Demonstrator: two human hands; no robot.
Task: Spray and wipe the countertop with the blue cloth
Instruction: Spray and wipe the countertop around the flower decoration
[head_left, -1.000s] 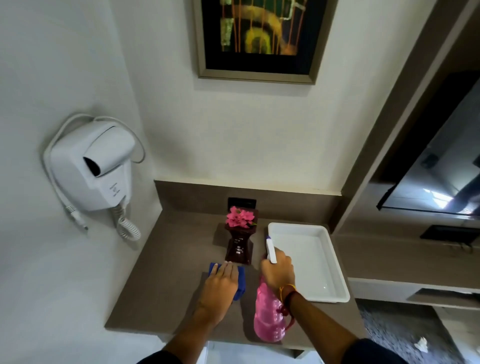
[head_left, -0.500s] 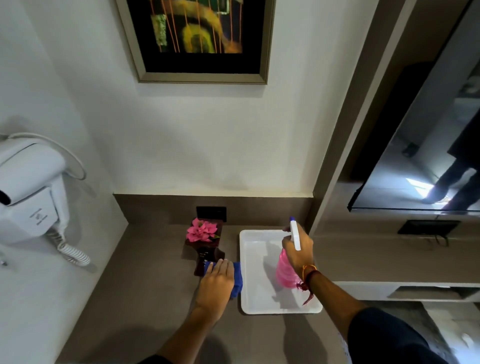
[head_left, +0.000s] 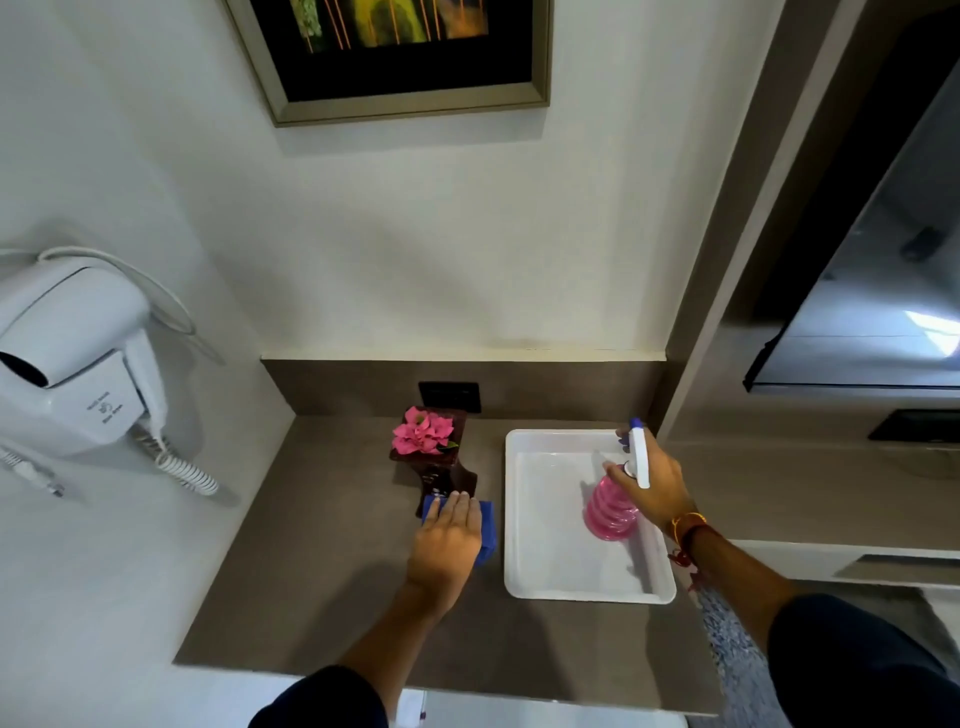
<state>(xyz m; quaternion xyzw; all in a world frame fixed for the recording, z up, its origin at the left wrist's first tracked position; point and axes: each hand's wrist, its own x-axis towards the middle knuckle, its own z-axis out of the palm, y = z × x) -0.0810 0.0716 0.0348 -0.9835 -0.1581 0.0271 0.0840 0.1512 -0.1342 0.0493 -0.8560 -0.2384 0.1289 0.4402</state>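
My left hand (head_left: 447, 545) lies flat, palm down, on the blue cloth (head_left: 487, 530), pressing it onto the brown countertop (head_left: 311, 571) just in front of the dark vase. Only the cloth's edges show around my fingers. My right hand (head_left: 652, 483) grips the neck of the pink spray bottle (head_left: 608, 512), which has a white and blue trigger head. The bottle is over the white tray, at or just above its floor.
A dark vase with pink flowers (head_left: 426, 441) stands behind the cloth. The white tray (head_left: 545, 577) sits on the counter's right half. A wall-mounted hair dryer (head_left: 72, 364) with a coiled cord hangs left. A black socket (head_left: 449, 397) is on the backsplash; a shelf unit rises right.
My right hand has carried the spray bottle from the counter's front edge to the right, over the white tray. My left hand stays on the cloth.
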